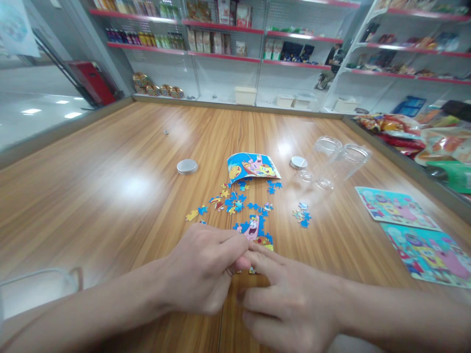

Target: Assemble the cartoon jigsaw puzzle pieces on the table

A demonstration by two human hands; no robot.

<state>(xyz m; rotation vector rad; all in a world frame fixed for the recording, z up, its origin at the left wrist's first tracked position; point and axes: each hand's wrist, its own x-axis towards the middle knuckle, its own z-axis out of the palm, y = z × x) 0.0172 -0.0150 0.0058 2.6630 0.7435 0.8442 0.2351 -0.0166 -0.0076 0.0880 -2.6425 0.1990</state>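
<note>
My left hand [200,269] and my right hand [290,301] meet at the near edge of a wooden table [121,186]. The left fingers are curled and pinch a small puzzle piece [252,270] at their tips. My right hand's fingers lie stretched out, with the forefinger touching the same spot. Just beyond the fingertips lies a joined patch of puzzle [254,230] with a pink cartoon figure. Loose blue and yellow puzzle pieces [231,201] are scattered behind it. A curled reference picture [252,167] rests farther back.
Two clear plastic jars [340,159] lie on their sides at the right, with two round metal lids [187,166] nearby. Two finished cartoon puzzles [395,208] lie at the right edge. Snack bags [408,132] pile up beyond. Store shelves [228,29] line the back wall.
</note>
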